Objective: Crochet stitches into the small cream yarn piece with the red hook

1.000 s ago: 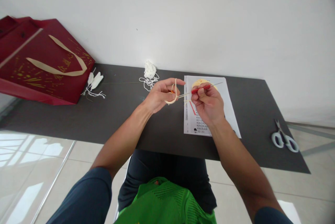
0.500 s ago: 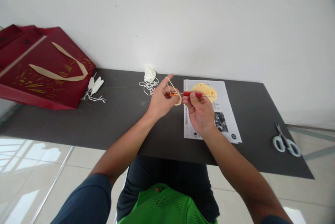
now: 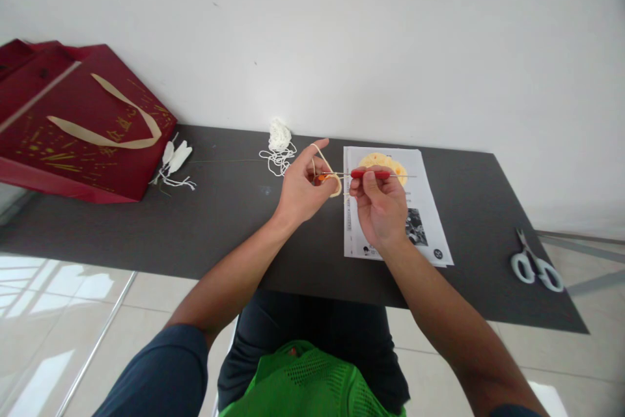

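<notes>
My right hand (image 3: 379,207) pinches a crochet hook (image 3: 371,174) with a red handle, held level and pointing left. My left hand (image 3: 303,186) pinches a small cream and orange crochet piece (image 3: 328,181), with cream yarn looped over its raised index finger. The hook's tip meets that piece. Both hands hover above the dark table (image 3: 234,222), at the left edge of a printed pattern sheet (image 3: 415,209) that shows a yellow round picture.
A clump of white yarn (image 3: 279,138) lies at the table's back edge. A red gift bag (image 3: 83,121) with gold print lies at the far left, small white tassels (image 3: 176,160) beside it. Scissors (image 3: 534,264) with white handles rest at the right. A white wall stands behind.
My right hand lowered the hook from a tilt to level and brought its tip into the piece. My left index finger lifted with the yarn loop. The view shifted slightly.
</notes>
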The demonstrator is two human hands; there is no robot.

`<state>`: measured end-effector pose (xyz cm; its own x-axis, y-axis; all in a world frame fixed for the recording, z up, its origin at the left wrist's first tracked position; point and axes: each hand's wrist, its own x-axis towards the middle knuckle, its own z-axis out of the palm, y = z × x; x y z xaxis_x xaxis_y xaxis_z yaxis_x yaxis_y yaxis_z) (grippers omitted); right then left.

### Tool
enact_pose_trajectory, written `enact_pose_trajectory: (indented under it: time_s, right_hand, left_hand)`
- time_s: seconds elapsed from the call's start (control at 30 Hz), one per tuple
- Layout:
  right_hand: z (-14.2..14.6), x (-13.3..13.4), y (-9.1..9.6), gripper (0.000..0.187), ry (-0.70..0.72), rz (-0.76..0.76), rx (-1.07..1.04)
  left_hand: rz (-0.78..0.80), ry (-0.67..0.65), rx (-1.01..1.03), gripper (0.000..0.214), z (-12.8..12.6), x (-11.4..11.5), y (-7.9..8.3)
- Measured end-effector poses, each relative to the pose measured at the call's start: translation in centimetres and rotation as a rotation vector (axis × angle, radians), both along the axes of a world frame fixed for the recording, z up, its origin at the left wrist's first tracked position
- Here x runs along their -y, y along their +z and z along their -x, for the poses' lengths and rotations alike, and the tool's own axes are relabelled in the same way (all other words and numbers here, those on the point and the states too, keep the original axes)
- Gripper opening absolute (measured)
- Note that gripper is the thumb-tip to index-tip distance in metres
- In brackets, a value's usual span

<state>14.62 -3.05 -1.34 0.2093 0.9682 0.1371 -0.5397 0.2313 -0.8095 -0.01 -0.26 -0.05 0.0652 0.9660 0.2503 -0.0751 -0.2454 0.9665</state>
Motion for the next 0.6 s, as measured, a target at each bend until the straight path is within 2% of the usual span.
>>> enact_pose_trajectory:
  time_s: [0.2, 0.37, 0.6]
  right_hand:
    - [-0.13, 0.24, 0.28, 0.032, -0.086, -0.074, 0.079]
    - [-0.16, 0.35, 0.56, 0.029, -0.106, -0.131, 0.088]
    - [-0.04, 0.26, 0.73, 0.03, -0.116, -0.093, 0.048]
  left_hand:
    - [-0.05, 0.016, -0.015, 0.069, -0.01, 0.01, -0.27]
    - [-0.088, 0.054, 0.002, 0.066, -0.1, 0.01, -0.49]
    - [-0.084, 0.058, -0.006, 0.063, -0.05, 0.13, -0.28]
